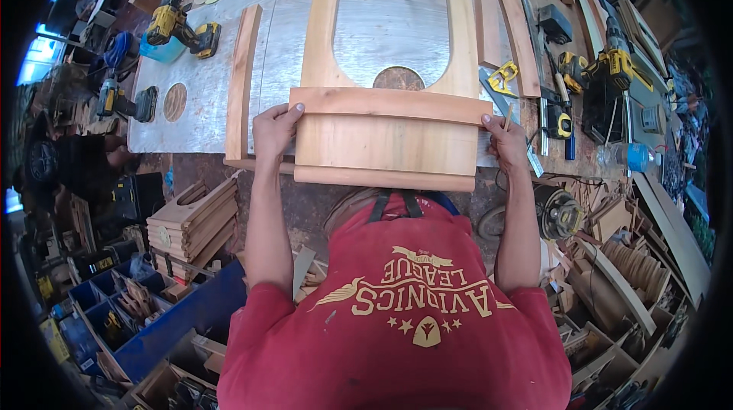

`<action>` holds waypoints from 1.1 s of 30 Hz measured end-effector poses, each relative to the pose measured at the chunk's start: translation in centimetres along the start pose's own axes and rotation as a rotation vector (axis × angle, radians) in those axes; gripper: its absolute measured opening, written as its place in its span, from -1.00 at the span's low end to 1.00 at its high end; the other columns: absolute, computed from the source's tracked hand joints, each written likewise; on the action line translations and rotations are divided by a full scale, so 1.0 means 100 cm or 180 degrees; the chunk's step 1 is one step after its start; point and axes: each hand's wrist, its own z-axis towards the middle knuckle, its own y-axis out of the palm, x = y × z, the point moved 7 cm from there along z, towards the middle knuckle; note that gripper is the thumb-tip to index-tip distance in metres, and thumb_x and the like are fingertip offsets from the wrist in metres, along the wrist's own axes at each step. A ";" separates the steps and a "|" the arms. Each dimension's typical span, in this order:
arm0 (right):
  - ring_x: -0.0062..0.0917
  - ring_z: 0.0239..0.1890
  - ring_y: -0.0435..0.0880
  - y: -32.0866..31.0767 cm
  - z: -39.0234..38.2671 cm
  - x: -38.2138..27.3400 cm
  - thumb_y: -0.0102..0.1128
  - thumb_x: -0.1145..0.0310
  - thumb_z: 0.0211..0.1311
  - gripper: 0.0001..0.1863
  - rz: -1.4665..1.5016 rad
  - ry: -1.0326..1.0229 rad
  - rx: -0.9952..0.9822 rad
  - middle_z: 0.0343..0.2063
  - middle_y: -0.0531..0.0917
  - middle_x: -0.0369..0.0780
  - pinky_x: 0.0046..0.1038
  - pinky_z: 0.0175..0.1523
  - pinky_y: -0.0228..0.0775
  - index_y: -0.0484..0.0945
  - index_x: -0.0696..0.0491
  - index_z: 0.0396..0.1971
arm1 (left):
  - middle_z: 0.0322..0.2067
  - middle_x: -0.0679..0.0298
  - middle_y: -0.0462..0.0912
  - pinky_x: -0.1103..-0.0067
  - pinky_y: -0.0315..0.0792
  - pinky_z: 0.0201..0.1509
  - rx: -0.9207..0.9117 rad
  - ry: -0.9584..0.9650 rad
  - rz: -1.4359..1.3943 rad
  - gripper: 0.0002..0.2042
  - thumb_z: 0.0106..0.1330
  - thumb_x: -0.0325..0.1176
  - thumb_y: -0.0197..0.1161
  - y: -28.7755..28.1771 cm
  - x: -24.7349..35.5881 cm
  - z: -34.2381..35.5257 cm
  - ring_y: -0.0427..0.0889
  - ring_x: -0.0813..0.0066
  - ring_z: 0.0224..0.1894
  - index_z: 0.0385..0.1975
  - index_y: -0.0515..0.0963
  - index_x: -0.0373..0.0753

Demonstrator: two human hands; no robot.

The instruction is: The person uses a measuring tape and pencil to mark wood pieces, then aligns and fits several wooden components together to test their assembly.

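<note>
A long wooden strip [389, 105] lies crosswise over a pale U-shaped wooden panel [385, 144], whose two arms reach away from me across the workbench. My left hand [276, 132] grips the strip's left end, thumb on top. At the other end, my right hand [507, 143] pinches the strip between thumb and fingers. A pencil [508, 115] sticks up from that same hand. Along the panel's near edge runs a rounded wooden lip [384, 179]. Part of a round hole [398, 77] in the bench top shows just beyond the strip.
Left of the panel lies a narrow board [243, 78], with a yellow cordless drill [169, 26] past it. On the right are a yellow-handled square [502, 79], a tape measure [560, 122], another drill [613, 62] and more boards [516, 32]. Below left stand stacked wooden pieces [195, 215].
</note>
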 end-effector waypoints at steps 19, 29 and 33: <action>-0.79 -0.76 0.19 0.002 -0.003 -0.004 0.53 0.10 0.22 -0.60 -0.0022 0.0064 0.0014 -0.74 0.35 -0.52 -0.62 -0.63 0.03 0.65 0.14 -0.26 | -0.39 0.21 0.74 0.65 0.53 -0.37 0.0091 -0.0005 0.0018 -0.59 0.28 -0.25 0.51 0.001 0.003 -0.003 0.63 0.61 -0.43 -0.07 0.68 -0.52; -0.72 -0.66 0.34 0.000 -0.003 -0.005 0.51 0.10 0.20 -0.56 -0.0217 0.0021 -0.0024 -0.62 0.45 -0.44 -0.58 -0.58 0.14 0.74 0.21 -0.20 | -0.38 0.19 0.74 0.66 0.54 -0.37 0.0104 -0.0002 -0.0096 -0.60 0.29 -0.28 0.50 -0.001 0.000 -0.002 0.63 0.62 -0.44 -0.06 0.67 -0.53; -0.73 -0.65 0.34 0.002 -0.005 -0.007 0.51 0.09 0.20 -0.56 -0.0191 0.0054 -0.0037 -0.61 0.46 -0.44 -0.58 -0.58 0.14 0.73 0.22 -0.21 | -0.38 0.17 0.75 0.64 0.58 -0.35 0.0081 -0.0061 -0.0103 -0.60 0.29 -0.28 0.50 0.000 0.006 -0.005 0.66 0.60 -0.42 -0.07 0.67 -0.53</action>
